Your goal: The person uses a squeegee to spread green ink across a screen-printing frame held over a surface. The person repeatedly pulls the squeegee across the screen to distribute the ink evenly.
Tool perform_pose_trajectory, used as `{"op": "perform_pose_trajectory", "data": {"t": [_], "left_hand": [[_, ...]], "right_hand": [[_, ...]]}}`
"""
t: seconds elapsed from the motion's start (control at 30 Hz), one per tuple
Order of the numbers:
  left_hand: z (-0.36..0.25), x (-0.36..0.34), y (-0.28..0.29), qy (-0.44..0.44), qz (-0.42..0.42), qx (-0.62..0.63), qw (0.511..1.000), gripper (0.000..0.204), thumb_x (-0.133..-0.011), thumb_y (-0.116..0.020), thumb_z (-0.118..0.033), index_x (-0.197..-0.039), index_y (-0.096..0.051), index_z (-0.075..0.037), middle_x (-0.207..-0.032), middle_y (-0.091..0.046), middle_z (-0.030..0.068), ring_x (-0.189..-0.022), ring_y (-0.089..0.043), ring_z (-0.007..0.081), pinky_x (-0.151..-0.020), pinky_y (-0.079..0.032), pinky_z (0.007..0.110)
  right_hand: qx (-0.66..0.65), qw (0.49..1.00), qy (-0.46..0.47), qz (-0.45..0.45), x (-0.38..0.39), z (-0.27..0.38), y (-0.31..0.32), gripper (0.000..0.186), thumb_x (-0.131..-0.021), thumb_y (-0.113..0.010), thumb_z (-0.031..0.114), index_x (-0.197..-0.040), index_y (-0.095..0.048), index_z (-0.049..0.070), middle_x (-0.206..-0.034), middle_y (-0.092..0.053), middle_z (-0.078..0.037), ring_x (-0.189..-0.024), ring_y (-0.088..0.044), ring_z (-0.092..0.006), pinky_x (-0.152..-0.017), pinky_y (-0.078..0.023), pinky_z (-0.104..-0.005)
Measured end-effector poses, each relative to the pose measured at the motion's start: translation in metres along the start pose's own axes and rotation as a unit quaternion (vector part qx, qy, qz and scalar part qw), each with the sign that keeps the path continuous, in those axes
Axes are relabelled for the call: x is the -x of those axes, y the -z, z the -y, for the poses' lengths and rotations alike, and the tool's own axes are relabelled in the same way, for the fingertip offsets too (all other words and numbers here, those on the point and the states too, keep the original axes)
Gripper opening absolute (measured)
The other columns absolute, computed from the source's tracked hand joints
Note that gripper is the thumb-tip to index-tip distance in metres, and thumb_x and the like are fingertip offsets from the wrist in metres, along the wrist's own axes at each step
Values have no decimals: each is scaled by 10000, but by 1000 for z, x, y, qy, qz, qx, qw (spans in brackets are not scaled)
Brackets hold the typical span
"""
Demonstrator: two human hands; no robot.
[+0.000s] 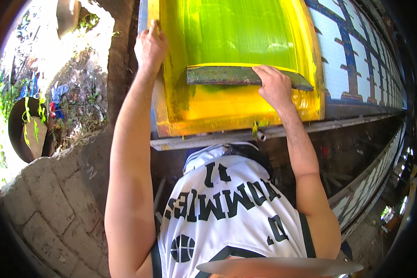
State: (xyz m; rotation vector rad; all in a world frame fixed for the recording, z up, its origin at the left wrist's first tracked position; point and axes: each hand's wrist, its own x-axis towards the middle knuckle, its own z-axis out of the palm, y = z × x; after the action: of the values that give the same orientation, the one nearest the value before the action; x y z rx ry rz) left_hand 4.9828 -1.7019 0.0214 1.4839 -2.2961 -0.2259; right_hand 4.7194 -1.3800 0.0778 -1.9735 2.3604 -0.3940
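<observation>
In front of me lies a screen printing frame (160, 104) with wooden sides stained yellow. Its mesh (238, 32) looks bright green, and yellow ink (231, 105) covers the near end. A long, dark squeegee (220, 75) lies crosswise on the mesh, a line of yellow along its far edge. My right hand (274, 88) grips it right of its middle, fingers over the top; the thumb side is partly hidden. My left hand (150, 48) is closed on the frame's left side, near the far end.
A long table with rows of white panels (336, 51) stretches away to the right. A metal rail (208, 141) runs along its near edge, by my waist. To the left, a block wall (55, 199) borders a bright opening with rubble and plants.
</observation>
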Motion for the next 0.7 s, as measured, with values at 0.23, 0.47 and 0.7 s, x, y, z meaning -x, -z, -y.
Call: {"op": "perform_pose_trajectory", "data": {"t": [0.23,0.47,0.7], "left_hand": [[-14,1,17,25,18,-9,999,570,-1038,-635,-309,-1584,-580,-155,-1291,-703,204,-1248,-654,379,-1052,-556,491],[-24,3,24,50,17,-2,999,546,-1027,-684,-260,-1553,-613,-131,-1223,-713,142,-1209,-660,334,-1067,-541,472],[-22,2,20,30,-4,-2,1000,498,-1012,-704,-207,-1497,-662,-104,-1132,-740,163,-1114,-696,352,-1011,-569,482]], "right_hand": [[54,999,2,2,-171,-63,-13,422,-854,-673,-3,-1228,-825,117,-1113,-811,-127,-931,-785,-337,-848,-653,-480],[53,996,-36,66,-343,-119,-24,277,-922,-675,25,-1142,-826,99,-996,-816,-120,-810,-781,-288,-777,-665,-472],[100,993,47,-37,-373,-138,-37,112,-913,-732,75,-996,-802,49,-838,-791,-141,-770,-779,-268,-733,-660,-473]]}}
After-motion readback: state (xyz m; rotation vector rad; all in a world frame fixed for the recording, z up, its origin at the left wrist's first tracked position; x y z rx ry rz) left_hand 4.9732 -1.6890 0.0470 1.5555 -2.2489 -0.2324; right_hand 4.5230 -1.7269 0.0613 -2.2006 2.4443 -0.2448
